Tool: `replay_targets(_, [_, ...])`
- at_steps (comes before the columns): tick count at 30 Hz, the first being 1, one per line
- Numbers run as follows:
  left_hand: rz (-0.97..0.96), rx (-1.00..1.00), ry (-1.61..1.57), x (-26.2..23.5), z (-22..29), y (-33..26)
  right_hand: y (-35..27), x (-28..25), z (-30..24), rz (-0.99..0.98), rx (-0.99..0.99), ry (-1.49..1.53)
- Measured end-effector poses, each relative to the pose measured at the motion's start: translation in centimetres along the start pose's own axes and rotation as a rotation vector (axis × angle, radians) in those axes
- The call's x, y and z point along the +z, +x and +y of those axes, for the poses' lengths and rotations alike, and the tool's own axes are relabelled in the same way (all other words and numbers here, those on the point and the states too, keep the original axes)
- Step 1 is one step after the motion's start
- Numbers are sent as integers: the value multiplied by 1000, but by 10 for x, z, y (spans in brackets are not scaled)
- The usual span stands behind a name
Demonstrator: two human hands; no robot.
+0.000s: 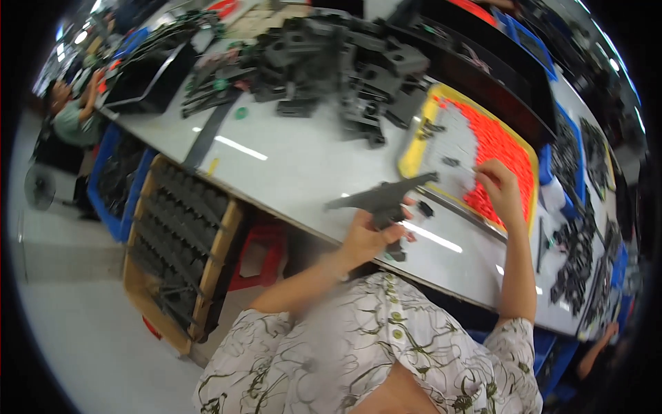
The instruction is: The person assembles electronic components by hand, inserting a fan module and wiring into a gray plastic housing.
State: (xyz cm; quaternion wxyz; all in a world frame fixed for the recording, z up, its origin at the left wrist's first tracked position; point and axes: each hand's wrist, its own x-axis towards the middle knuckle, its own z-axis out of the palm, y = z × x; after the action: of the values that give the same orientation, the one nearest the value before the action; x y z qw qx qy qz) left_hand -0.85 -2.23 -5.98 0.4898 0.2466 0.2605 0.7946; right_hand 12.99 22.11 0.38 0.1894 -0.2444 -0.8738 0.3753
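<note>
My left hand [369, 241] is closed round a dark grey plastic part [383, 196], long and winged with a block-shaped middle, held just above the near edge of the table. Over a yellow-rimmed tray [412, 157], my right hand [500, 185] has its thumb and fingers drawn together; whatever is between them is too small to make out. Many small bright orange-red pieces [500, 145] fill the right side of that tray. On its grey left side lie a few small dark pieces [451, 162]. Close by my left hand, a small black piece [425, 209] rests on the table.
A heap of dark grey plastic parts [310, 58] covers the far side of the white table [296, 165]. Behind the tray stands a long black bin [476, 69]. More dark parts [576, 265] lie at right. A wooden crate of parts [181, 238] and a co-worker [74, 117] are at left.
</note>
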Motion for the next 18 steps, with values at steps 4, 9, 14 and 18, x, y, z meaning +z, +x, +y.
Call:
replay_targets(4, [91, 32, 230, -1, 11, 1, 16, 12, 7, 40, 9, -9])
replay_targets(9, [65, 104, 264, -5, 9, 8, 23, 21, 12, 49, 10, -84])
replay_targets(14, [48, 86, 271, -1, 7, 8, 30, 34, 16, 59, -81, -238])
replay_targets(18, [62, 89, 258, 0, 5, 6, 36, 39, 21, 84, -245, -390])
